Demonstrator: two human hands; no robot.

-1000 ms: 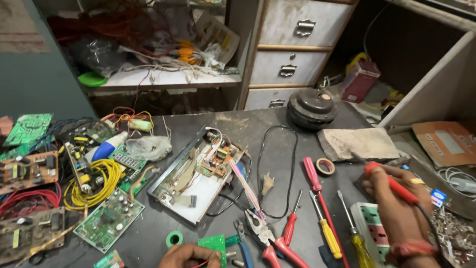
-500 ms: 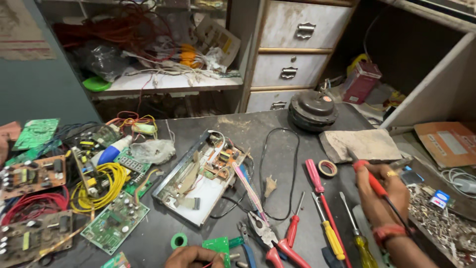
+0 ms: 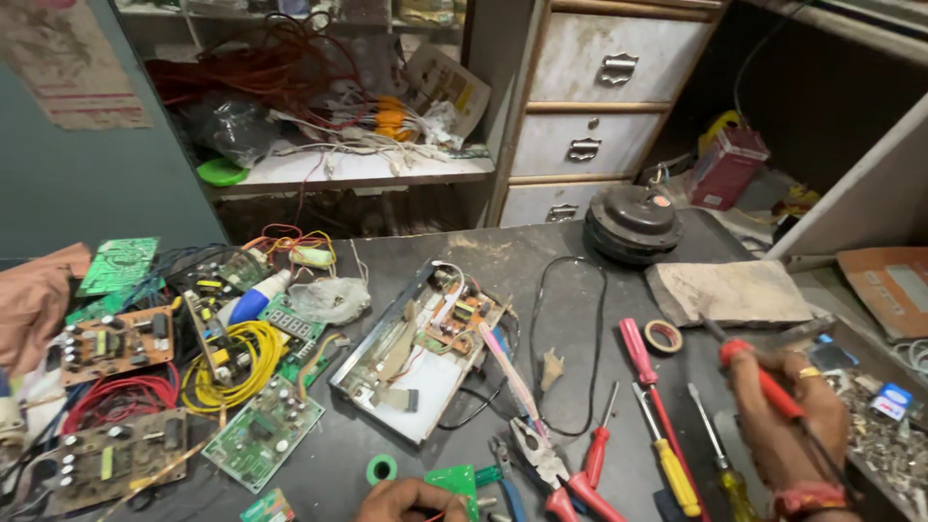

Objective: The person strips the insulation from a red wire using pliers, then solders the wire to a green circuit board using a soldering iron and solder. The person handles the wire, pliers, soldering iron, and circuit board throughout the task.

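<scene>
My right hand [image 3: 791, 416] grips a red-handled tool [image 3: 759, 375] like a soldering iron, tip pointing up-left, near the table's right edge. My left hand [image 3: 406, 501] rests at the bottom edge on a small green circuit board [image 3: 454, 480], beside a green tape roll [image 3: 381, 469]. Between the hands lie red-handled pliers [image 3: 551, 478] and several screwdrivers with red [image 3: 640, 353] and yellow [image 3: 671, 472] handles. An opened white device tray with a circuit board [image 3: 420, 348] sits mid-table.
Several circuit boards [image 3: 261, 433], a yellow wire coil [image 3: 232, 362] and red wires crowd the left. A black round motor [image 3: 633, 222], a grey slab [image 3: 730, 293] and a tape ring [image 3: 663, 335] lie at the right. Drawers [image 3: 599, 97] and a cluttered shelf [image 3: 348, 169] stand behind.
My right hand with the red-handled tool has shifted slightly left and lower. The view has tilted a little upward, showing more of the shelf. My left hand stays at the green board.
</scene>
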